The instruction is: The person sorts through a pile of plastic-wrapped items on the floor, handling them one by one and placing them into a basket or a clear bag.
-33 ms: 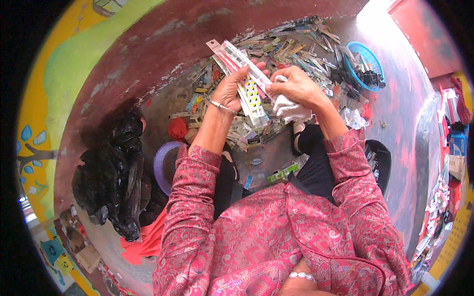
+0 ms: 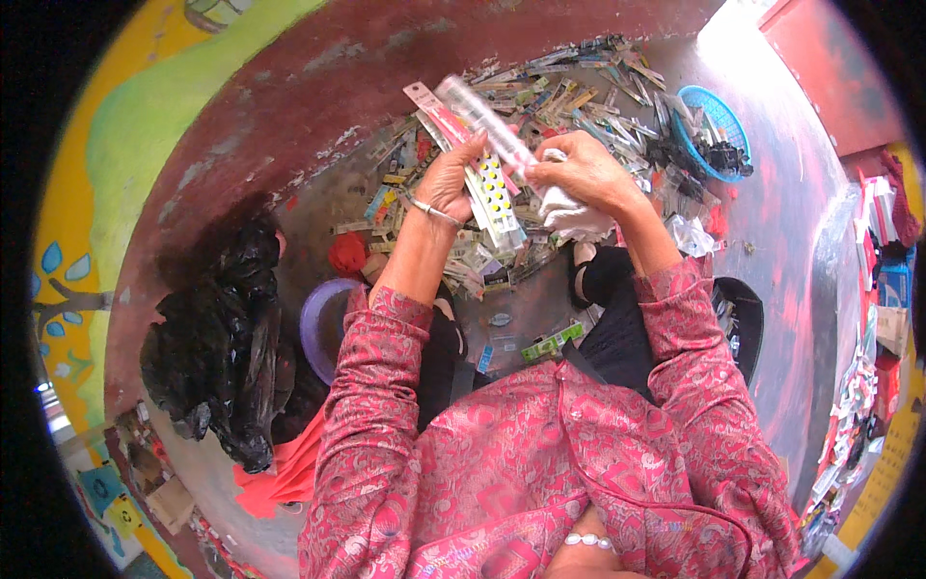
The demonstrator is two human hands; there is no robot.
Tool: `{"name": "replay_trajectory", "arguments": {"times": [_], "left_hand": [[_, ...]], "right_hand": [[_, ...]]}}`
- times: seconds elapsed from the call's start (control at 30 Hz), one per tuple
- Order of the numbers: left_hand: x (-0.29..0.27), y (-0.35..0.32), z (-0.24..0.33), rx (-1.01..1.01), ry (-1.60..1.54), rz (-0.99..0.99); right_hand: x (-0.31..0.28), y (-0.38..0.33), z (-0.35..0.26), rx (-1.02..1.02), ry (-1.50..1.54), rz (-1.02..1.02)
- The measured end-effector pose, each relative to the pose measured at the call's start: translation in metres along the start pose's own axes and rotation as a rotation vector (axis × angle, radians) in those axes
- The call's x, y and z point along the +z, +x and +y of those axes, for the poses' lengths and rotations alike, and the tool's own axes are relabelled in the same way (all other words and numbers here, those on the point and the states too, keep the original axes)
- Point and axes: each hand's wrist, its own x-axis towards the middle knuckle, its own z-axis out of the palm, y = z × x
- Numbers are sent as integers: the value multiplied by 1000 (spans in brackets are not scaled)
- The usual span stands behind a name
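Observation:
My left hand is closed around several long, flat packets held fanned out. Among them are a pink-and-white packet and one with rows of yellow-green dots. Between thumb and fingers, my right hand pinches the lower end of a long, clear and whitish packet, which slants up over the left hand's packets and is smeared by motion. A crumpled white cloth is tucked in the same hand, hanging below the fingers. What the small print shows is too fine to tell.
Beyond my hands a broad heap of similar packets covers the floor along a curved maroon wall. A blue basket stands at the far right. A black plastic bag and a purple rim are on the left.
The whitish packet in my right hand has shifted slightly and now looks blurred; its lower end has moved a little to the right. My left hand hardly moves.

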Motion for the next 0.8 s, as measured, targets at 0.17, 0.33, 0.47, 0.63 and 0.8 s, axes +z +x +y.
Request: {"name": "replay_trajectory", "arguments": {"times": [0.17, 0.33, 0.47, 0.63, 0.8], "left_hand": [[12, -6, 2, 16, 21, 71], [10, -9, 2, -167, 76, 43], [14, -12, -8, -410, 193, -117], [37, -20, -26, -423, 387, -77], [42, -19, -23, -346, 461, -65]], "right_hand": [[-34, -2, 8, -192, -362, 514], [-43, -20, 2, -440, -530, 154], [-25, -20, -1, -395, -772, -92], [-22, -12, -9, -221, -837, -173], [-41, -3, 3, -194, -338, 309]]}}
